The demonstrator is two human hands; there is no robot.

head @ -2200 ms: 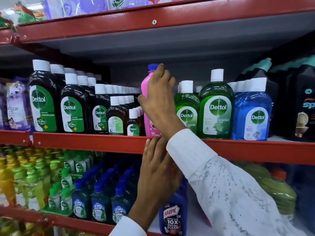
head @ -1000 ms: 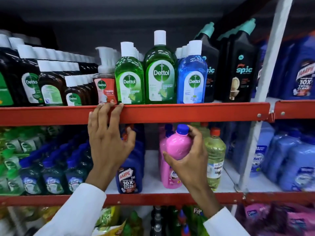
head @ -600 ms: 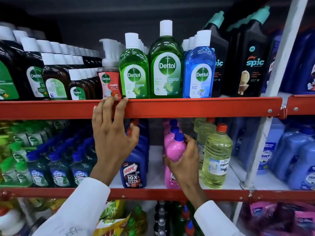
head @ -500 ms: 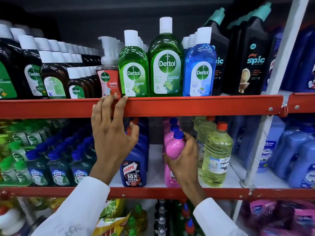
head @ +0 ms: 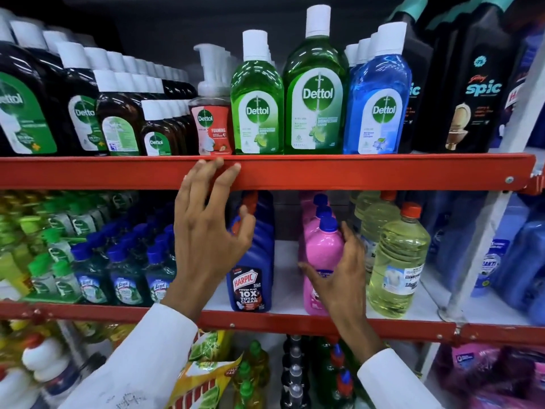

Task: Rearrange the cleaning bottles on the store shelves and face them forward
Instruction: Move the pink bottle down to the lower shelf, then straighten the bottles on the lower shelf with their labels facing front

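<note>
A pink bottle with a blue cap [head: 323,249] stands upright at the front of the middle shelf, heading a row of like pink bottles. My right hand [head: 339,278] wraps it from the right, thumb across its lower front and fingers behind its right side, hiding most of the label. My left hand [head: 206,231] is raised with fingers spread, its fingertips resting on the red front edge of the upper shelf [head: 354,171]; it holds nothing. On the upper shelf, green [head: 256,107] and blue [head: 380,107] Dettol bottles face forward.
A blue Harpic bottle [head: 250,278] stands left of the pink one with a gap between them. Yellow bottles [head: 398,261] stand close on its right. Brown Dettol bottles [head: 118,119] and black Spic bottles [head: 477,93] fill the upper shelf. A white upright post [head: 483,231] stands at the right.
My right hand carried the pink bottle from the upper shelf down to the middle shelf and set it at the row's front. My left hand has stayed on the red shelf edge.
</note>
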